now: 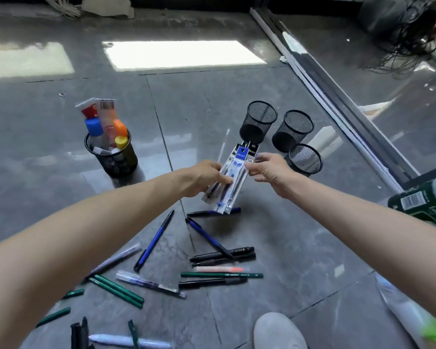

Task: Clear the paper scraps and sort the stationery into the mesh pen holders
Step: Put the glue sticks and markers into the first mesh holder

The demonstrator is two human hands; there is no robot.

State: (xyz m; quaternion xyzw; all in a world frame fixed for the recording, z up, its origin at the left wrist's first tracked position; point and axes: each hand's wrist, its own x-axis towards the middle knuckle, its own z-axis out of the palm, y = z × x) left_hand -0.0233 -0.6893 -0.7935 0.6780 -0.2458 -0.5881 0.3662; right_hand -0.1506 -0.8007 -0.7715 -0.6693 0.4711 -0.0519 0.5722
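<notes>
So a bundle of clear plastic refill packs with blue and black header cards (233, 172) is gripped from both sides and held up off the grey tiled floor (300, 248). The left hand (207, 176) is curled round the lower half of the bundle, and the upper right edge is pinched by the right hand (267, 170), so neither hand is free.

The long axis of the packs is tilted, header cards up and away, bottoms down and towards the person. It's pretty much aimed at the three empty black mesh pen holders (293, 131). Those are clustered ahead and a bit to the right. The nearest mesh holder (305, 159) is just beside the right hand, so that hand is judged the nearer one for a drop-in. The fourth mesh holder stuffed with glue sticks and markers (111, 157) is well apart on the left.

Stuff that can't be made out:
- How many packs are in the bundle, since they're overlapped.
- The left fingertips, which are hidden behind the plastic.
- Paper scraps, apart from a tiny speck or two far off.

Loose pens and green pencils (222, 275) are scattered on the floor below the arms, and a green bottle (423, 200) is cut off at the right edge
</notes>
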